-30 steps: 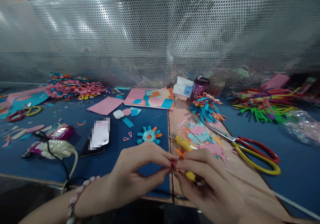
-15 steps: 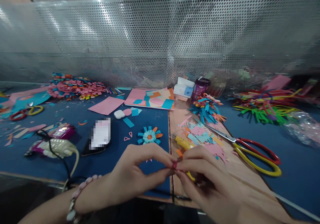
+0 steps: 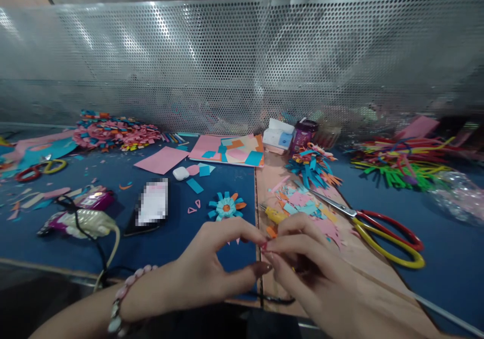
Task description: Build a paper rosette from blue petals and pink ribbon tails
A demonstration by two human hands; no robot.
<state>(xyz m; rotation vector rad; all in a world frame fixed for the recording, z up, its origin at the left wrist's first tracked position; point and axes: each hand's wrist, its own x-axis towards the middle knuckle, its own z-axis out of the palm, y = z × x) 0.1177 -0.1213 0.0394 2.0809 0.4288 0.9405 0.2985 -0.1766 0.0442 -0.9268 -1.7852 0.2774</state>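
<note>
My right hand (image 3: 321, 268) pinches a small red piece (image 3: 263, 246) between thumb and fingers; it is too small to make out its kind. My left hand (image 3: 223, 258) has its index fingertip at the same red piece, while its thumb stands apart below. A blue paper flower (image 3: 227, 207) with an orange centre lies just beyond my left hand. A yellow-handled tool (image 3: 275, 214) with a thin metal tip lies partly hidden behind my right hand. Two small pink triangle outlines (image 3: 194, 207) lie left of the flower.
Scissors (image 3: 355, 213) with red and yellow handles lie at right, beside paper scraps (image 3: 300, 200). A phone (image 3: 151, 205) and a glue gun (image 3: 81, 223) with its cord are at left. A perforated metal panel (image 3: 227, 66) stands behind piles of paper strips (image 3: 117, 131).
My left thumb has come away from the red piece and dropped lower, opening the left pinch. My right hand keeps its pinch. The things on the table have stayed in place.
</note>
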